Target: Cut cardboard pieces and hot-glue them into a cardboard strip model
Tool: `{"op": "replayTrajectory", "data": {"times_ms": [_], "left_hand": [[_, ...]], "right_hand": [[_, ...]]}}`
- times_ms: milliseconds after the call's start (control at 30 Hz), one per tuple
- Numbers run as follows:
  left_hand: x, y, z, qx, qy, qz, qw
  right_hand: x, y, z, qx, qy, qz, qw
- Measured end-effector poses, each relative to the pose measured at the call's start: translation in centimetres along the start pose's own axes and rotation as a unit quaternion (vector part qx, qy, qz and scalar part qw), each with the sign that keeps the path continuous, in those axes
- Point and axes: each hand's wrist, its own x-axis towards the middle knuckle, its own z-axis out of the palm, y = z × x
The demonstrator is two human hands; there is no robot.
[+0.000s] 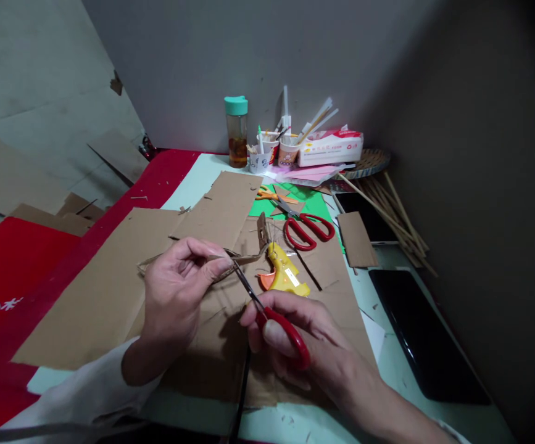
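My left hand (pixel 179 287) pinches a narrow bent strip of cardboard (pixel 248 258) between thumb and fingers. In my right hand (pixel 304 342) are red-handled scissors (pixel 290 336), gripped through the loops. Their blades point up and left and meet the strip close to my left fingertips. Whether they are cutting into it I cannot tell. Just beyond my right hand, a yellow glue gun (pixel 286 274) with an orange trigger lies on the cardboard sheet (pixel 336 308). My left palm hides part of the strip.
Another pair of red-handled scissors (pixel 306 229) and orange-handled scissors (pixel 267 193) lie farther back. A bottle (pixel 237 132), paper cups (pixel 288 152) and a tissue pack (pixel 332 148) stand by the wall. To the right are a black phone-like slab (pixel 427 333) and wooden sticks (pixel 397 209).
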Motion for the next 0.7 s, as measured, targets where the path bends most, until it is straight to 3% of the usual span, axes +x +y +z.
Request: {"op": "replayTrajectory", "data": {"times_ms": [333,533,700], "left_hand": [[-0.22,-0.39,-0.2,0.037,-0.002,0.041,0.998],[-0.43,-0.59,-0.03,0.055,0.001,0.064,0.996],[-0.48,-0.42,0.0,0.063,-0.004,0.062,0.996]], "right_hand": [[-0.1,0.85,0.19,-0.02,0.016,0.007,1.0],[0.1,0.36,0.85,-0.026,0.02,-0.025,0.999],[-0.18,0.14,0.45,-0.049,0.026,-0.001,0.998]]}}
